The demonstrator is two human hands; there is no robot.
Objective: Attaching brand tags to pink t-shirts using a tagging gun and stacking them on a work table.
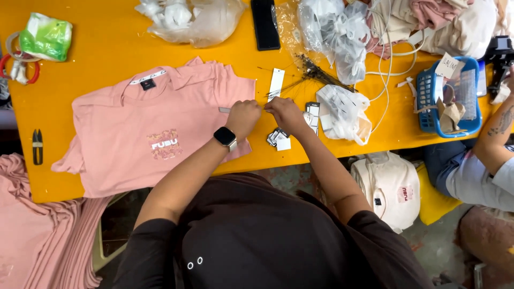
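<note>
Meeting over the pink shirt's (155, 134) edge, the left hand (243, 116) and right hand (285, 112) are pinching something small; what exactly is hard to see.

Both forearms reach forward and converge; the left hand (243, 116) and right hand (285, 113) meet, fingers curled, fingertips nearly touching.

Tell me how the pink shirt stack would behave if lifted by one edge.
The pink shirt stack would probably droop, since its sleeve already sags off the table edge. Several loose layers show at the collar, so they may slide apart. Likely light, being thin cloth.
</note>
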